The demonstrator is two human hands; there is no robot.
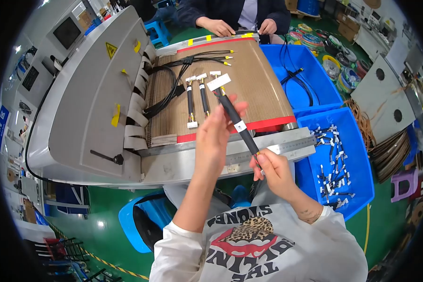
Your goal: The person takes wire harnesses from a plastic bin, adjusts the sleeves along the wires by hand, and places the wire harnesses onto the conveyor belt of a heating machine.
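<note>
A black sleeved cable (239,124) with a white connector at its upper end and a white label is held in front of me, slanting over the machine's front edge. My right hand (276,173) pinches its lower end. Beside its upper part is my left hand (216,134), fingers raised and partly behind the cable; whether they grip it is unclear. Two similar short cables (190,102) lie on the brown mesh belt (256,80), left of the held one, with another white connector (215,73) beyond. A black cable bundle (167,91) rests at the belt's left.
The grey machine housing (89,94) stands at the left. On the right are a blue bin (364,174) with many small cables and another blue bin (331,89) with black cables. A person (218,27) works at the far end. A blue stool (134,225) is below.
</note>
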